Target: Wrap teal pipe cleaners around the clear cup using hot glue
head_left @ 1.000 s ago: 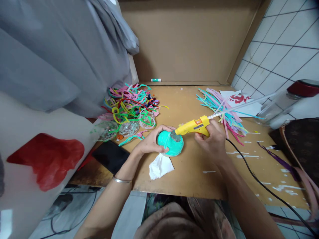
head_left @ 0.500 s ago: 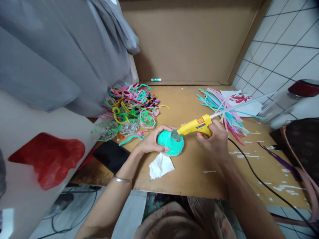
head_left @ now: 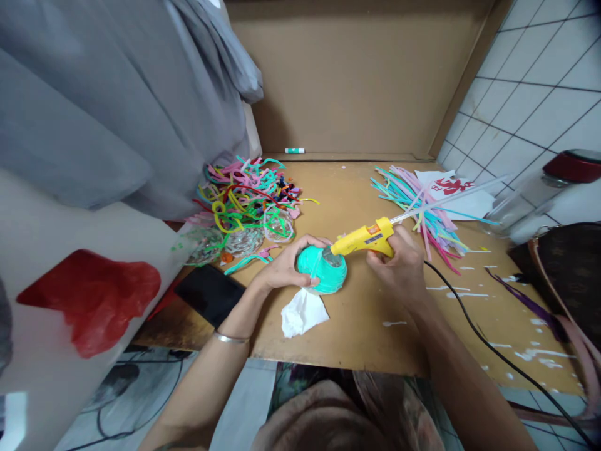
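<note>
My left hand (head_left: 291, 264) is wrapped round the left side of a turquoise ball (head_left: 327, 279) with a ridged surface and a bare greyish patch on top. A yellow glue gun (head_left: 364, 240) is gripped in my right hand (head_left: 401, 263). Its nozzle points left and meets the ball at that patch; whether it touches I cannot tell. A long clear glue stick (head_left: 451, 198) juts from the gun's rear. Just below the ball lies a crumpled white tissue (head_left: 304, 313).
Tangled pipe cleaners (head_left: 248, 197) are heaped at the left, beside a black phone (head_left: 209, 294). More pipe cleaners (head_left: 420, 207) lie at the right. A clear bottle (head_left: 526, 200) and brown bag (head_left: 563, 269) stand at the right edge. The gun's black cord (head_left: 483, 335) trails right.
The glue gun and my right hand have shifted slightly left, the nozzle moving a little across the patch. The ball and my left hand have stayed in place.
</note>
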The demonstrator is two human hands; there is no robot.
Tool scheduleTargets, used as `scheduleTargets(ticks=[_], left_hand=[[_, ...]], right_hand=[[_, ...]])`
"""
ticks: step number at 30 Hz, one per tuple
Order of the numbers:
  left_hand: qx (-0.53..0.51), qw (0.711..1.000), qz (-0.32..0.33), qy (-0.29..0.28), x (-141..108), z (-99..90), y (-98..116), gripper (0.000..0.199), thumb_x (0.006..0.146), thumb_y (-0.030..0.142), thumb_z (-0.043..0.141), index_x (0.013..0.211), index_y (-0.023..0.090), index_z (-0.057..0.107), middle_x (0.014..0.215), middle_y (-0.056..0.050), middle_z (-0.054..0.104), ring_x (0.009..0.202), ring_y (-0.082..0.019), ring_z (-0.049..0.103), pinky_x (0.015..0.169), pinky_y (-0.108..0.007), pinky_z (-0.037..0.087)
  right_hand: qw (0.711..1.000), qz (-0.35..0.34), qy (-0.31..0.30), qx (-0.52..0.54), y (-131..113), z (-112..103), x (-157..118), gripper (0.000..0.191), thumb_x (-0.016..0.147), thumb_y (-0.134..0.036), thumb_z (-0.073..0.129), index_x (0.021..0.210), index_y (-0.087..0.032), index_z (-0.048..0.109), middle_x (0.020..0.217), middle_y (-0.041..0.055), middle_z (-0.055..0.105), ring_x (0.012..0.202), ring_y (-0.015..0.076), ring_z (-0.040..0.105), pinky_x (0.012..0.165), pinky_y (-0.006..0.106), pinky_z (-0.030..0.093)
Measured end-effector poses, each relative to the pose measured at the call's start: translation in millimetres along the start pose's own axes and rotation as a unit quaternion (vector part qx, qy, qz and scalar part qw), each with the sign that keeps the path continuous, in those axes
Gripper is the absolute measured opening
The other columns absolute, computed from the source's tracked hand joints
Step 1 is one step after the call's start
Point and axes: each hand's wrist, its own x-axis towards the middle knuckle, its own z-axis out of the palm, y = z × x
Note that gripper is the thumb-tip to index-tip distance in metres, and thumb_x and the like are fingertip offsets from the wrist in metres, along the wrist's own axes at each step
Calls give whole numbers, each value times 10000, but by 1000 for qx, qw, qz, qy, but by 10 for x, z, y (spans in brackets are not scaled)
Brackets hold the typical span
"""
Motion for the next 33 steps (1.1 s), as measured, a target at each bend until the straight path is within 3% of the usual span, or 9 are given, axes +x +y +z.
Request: scheduleTargets(ticks=[12,25,33], left_hand=[[-5,1000,-6,0,8,1,30,644,592,343,868,1141,188,568,1381,-165,588,1302,-346,543,1095,-505,407],[-13,1000,-14,-6,5,5,4,640,595,298,859,1149,191,557,1396,-164,568,1277,-325,557,1058,-482,435],[-10,1000,-3,-3,11,12,15,641,596,325,862,1160,199,585,1402,-156,566,1308,-331,531,1087,-482,414]], right_hand=[[999,-12,23,-23,35,-23,22,126,721,-179,575,839,-223,578,754,6,540,704,193,553,622,309,452],[1000,-3,-14,0,16,-36,13,177,737,-189,565,906,-215,610,793,13,557,718,193,557,636,313,451],[1000,-6,4,-14,18,-36,20,146,726,-194,571,867,-225,587,787,14,562,721,199,559,631,318,456]])
